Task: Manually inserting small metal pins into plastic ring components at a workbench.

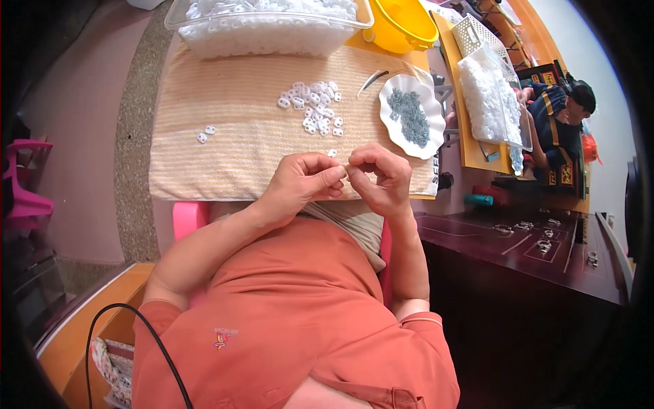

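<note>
My left hand (304,183) and my right hand (382,178) meet fingertip to fingertip over the near edge of a beige striped cloth (238,102). Both pinch something very small between thumb and fingers; it is too small to make out clearly. A pile of small white plastic pieces (315,108) lies on the cloth just beyond my hands, with two stray ones (206,133) to the left. A white scalloped dish (411,116) holding small grey pieces sits to the right of the pile.
A clear tub of white pieces (266,24) stands at the cloth's far edge, beside a yellow bucket (402,24). Tweezers (371,80) lie near the dish. Another person (562,129) sits at right by a clear tray (492,95). A dark wooden cabinet (531,252) is at right.
</note>
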The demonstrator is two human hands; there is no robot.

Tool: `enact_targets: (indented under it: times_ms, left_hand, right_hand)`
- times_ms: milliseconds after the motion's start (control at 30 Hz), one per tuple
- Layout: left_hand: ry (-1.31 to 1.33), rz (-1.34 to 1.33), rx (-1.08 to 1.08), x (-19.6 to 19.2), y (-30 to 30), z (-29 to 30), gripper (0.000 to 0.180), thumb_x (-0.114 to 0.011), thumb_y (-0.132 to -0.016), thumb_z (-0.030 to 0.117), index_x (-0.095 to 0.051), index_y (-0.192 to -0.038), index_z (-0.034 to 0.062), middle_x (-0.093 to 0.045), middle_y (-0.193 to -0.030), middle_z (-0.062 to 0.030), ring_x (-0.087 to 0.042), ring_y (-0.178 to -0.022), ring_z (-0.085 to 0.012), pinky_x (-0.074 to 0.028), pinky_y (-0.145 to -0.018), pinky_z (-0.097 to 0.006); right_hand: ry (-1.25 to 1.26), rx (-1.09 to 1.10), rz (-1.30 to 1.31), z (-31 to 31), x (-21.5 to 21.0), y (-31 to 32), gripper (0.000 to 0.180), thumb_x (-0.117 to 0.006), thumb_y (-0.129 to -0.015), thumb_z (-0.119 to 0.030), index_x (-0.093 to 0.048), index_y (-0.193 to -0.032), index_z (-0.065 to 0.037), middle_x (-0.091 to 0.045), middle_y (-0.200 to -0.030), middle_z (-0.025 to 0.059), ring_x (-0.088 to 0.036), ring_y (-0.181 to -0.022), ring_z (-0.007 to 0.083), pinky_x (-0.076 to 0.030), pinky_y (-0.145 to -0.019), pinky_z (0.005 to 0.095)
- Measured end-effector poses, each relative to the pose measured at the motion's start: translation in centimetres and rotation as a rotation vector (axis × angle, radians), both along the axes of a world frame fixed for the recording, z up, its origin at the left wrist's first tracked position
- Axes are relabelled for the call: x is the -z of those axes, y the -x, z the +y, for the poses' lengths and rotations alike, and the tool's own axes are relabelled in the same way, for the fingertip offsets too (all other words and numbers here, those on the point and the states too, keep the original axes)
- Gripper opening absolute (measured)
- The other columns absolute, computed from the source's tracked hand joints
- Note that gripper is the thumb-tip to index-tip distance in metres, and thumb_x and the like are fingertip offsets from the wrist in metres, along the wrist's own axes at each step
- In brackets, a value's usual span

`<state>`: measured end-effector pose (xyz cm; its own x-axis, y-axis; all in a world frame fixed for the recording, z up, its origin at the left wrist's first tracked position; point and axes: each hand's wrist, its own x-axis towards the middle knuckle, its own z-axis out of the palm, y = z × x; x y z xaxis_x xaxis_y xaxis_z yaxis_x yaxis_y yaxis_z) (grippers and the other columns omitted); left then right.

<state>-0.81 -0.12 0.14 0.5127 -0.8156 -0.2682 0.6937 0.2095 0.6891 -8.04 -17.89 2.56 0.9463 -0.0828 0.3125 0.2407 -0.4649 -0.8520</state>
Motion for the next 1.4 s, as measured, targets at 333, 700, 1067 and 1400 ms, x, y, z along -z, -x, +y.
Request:
enact_targets:
  times_ms: [333,700,1067,1400]
  left_hand:
    - [-0.036,-0.012,-0.006,0.6,-0.4,0.1,0.020,-0.065,-0.091,0.019,-0.064,-0.101,0.0016,-0.066,-0.089,-0.0042,-0.064,-0.074,-0.0087,-0.056,-0.070,-0.023]
    - [-0.028,-0.029,0.031,0.5,-0.7,0.6,0.018,-0.063,-0.093,0.018,-0.064,-0.098,0.0010,-0.066,-0.089,-0.0051,-0.064,-0.078,-0.0100,-0.056,-0.073,-0.025]
    - [-0.062,-0.180,0.050,-0.5,-0.4,0.6,0.016,-0.059,-0.095,0.017,-0.061,-0.098,0.0018,-0.064,-0.089,-0.0032,-0.061,-0.079,-0.0086,-0.054,-0.071,-0.023]
    - [-0.053,-0.434,-0.022,-0.1,0.0,0.4,0.014,-0.059,-0.094,0.012,-0.061,-0.096,-0.0014,-0.064,-0.084,-0.0027,-0.060,-0.077,-0.0078,-0.051,-0.067,-0.022]
  right_hand:
    - [-0.249,0.001,0.066,0.2,1.0,0.2,0.011,-0.068,-0.078,0.008,-0.066,-0.088,0.002,-0.065,-0.086,0.0096,-0.063,-0.072,0.0120,-0.051,-0.061,0.0235]
    - [-0.428,-0.125,0.104,0.6,0.5,0.1,0.010,-0.066,-0.081,0.011,-0.065,-0.090,0.007,-0.063,-0.091,0.0130,-0.062,-0.080,0.0151,-0.054,-0.070,0.0257]
    - [-0.296,-0.049,0.296,-0.1,1.0,0.8,0.006,-0.064,-0.084,0.008,-0.065,-0.089,0.008,-0.063,-0.089,0.0111,-0.064,-0.080,0.0162,-0.056,-0.071,0.0279]
    - [-0.537,-0.097,0.371,0.6,-0.1,0.5,0.015,-0.063,-0.090,-0.004,-0.064,-0.101,0.007,-0.068,-0.088,0.0114,-0.068,-0.075,0.0177,-0.058,-0.069,0.0300]
